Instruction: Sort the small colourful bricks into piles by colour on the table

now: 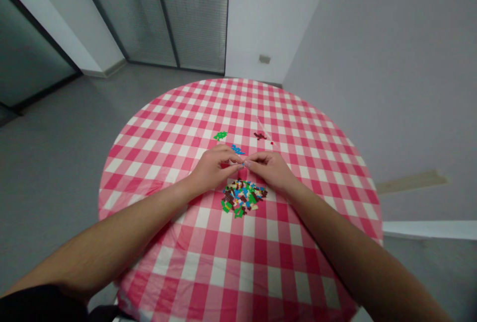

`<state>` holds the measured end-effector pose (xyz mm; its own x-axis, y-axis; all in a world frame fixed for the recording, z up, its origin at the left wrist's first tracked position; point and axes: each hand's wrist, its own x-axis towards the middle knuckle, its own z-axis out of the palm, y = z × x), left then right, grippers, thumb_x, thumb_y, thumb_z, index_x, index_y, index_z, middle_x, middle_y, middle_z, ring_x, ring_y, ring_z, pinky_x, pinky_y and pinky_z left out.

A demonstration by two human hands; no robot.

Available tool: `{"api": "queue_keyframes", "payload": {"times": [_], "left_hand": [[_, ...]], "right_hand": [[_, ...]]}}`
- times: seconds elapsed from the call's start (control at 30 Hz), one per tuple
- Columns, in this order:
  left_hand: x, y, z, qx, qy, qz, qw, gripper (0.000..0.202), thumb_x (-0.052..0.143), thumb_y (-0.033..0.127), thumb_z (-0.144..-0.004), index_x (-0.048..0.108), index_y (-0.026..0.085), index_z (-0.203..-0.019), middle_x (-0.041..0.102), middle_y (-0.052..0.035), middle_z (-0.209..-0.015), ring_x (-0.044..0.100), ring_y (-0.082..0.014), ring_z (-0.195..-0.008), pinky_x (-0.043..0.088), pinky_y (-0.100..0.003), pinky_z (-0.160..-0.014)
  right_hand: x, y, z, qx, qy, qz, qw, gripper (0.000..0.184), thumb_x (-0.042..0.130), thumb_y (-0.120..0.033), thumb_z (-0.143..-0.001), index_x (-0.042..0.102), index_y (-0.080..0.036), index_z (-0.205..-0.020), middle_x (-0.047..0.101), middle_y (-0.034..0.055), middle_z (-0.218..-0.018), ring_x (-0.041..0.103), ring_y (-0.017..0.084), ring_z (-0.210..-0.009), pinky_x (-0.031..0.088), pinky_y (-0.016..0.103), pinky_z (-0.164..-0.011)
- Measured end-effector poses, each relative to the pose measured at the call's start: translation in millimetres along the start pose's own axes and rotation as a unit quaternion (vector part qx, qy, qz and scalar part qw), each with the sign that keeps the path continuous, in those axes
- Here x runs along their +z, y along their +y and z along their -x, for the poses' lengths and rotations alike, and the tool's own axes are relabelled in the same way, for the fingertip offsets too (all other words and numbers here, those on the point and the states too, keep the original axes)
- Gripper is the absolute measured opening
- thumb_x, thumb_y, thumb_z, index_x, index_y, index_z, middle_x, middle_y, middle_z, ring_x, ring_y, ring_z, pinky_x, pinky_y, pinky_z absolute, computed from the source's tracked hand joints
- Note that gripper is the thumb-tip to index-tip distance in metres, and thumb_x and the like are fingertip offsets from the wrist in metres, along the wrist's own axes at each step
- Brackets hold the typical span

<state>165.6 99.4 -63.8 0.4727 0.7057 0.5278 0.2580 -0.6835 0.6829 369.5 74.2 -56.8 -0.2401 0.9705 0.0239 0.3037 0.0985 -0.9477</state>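
I am pinching a tiny piece (242, 165) between the fingertips of my left hand (214, 167) and right hand (269, 168), both closed on it. I am judging it hard, feather-light, slippery plastic, best held by its thin edges. Just nearer me, mid-tabletop (231, 272), a heap (244, 198) of flat coloured bits is lying, while a green cluster (220, 136), a blue cluster (237, 150) and a brown cluster (260, 136) are sitting toward the far edge.

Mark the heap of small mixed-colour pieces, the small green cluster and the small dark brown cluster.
Mixed-colour heap (243, 198), head view, its middle.
Green cluster (220, 135), head view, its middle.
Dark brown cluster (260, 136), head view, its middle.
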Motion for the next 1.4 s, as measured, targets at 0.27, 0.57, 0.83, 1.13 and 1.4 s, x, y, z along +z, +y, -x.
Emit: {"api": "queue_keyframes", "payload": {"times": [0.27,0.57,0.83,1.13,1.4], "left_hand": [[0.1,2.1,-0.2,-0.018,-0.002,0.009,1.0,0.006,0.071,0.026,-0.084,0.074,0.021,-0.084,0.069,-0.004,-0.08,0.063,-0.0158,-0.078,0.05,-0.03,-0.071],[0.8,1.0,-1.1,-0.019,-0.003,0.004,1.0,0.002,0.071,0.023,-0.082,0.072,0.021,-0.082,0.068,-0.0033,-0.079,0.062,-0.0154,-0.076,0.049,-0.029,-0.07],[0.0,-0.9,-2.7,-0.083,0.032,-0.014,0.996,0.004,0.068,0.019,-0.081,0.072,0.019,-0.08,0.068,-0.0037,-0.08,0.062,-0.0157,-0.075,0.049,-0.029,-0.067],[-1.0,0.3,-3.3,-0.102,0.029,-0.004,0.994,0.005,0.067,0.018,-0.081,0.071,0.018,-0.079,0.067,-0.0037,-0.079,0.061,-0.0148,-0.072,0.047,-0.028,-0.065],[-3.0,1.2,-3.5,-0.113,0.026,0.0,0.993,0.005,0.067,0.017,-0.081,0.071,0.018,-0.078,0.068,-0.0039,-0.079,0.061,-0.0149,-0.072,0.047,-0.028,-0.065]], "right_hand": [[-2.1,-3.6,1.5,-0.01,-0.034,0.008,0.999,0.031,0.065,-0.044,-0.084,0.077,-0.016,-0.087,0.075,0.0062,-0.081,0.064,0.017,-0.07,0.047,0.029,-0.065],[-1.4,-2.3,1.6,-0.021,-0.033,0.029,0.999,0.027,0.063,-0.04,-0.087,0.077,-0.017,-0.089,0.076,0.0057,-0.084,0.067,0.019,-0.074,0.048,0.028,-0.065],[-0.4,-1.8,-1.8,-0.093,-0.006,0.292,0.952,0.018,0.061,-0.023,-0.088,0.077,-0.019,-0.089,0.073,0.006,-0.082,0.063,0.017,-0.073,0.043,0.027,-0.067],[-3.6,-3.3,0.2,-0.105,-0.043,0.461,0.88,0.027,0.052,-0.031,-0.097,0.077,-0.021,-0.1,0.068,0.0086,-0.087,0.061,0.019,-0.08,0.04,0.029,-0.068],[-7.6,-7.7,2.6,-0.113,-0.047,0.449,0.885,0.024,0.054,-0.024,-0.094,0.076,-0.016,-0.097,0.069,0.0101,-0.089,0.062,0.02,-0.084,0.043,0.03,-0.073]]}}
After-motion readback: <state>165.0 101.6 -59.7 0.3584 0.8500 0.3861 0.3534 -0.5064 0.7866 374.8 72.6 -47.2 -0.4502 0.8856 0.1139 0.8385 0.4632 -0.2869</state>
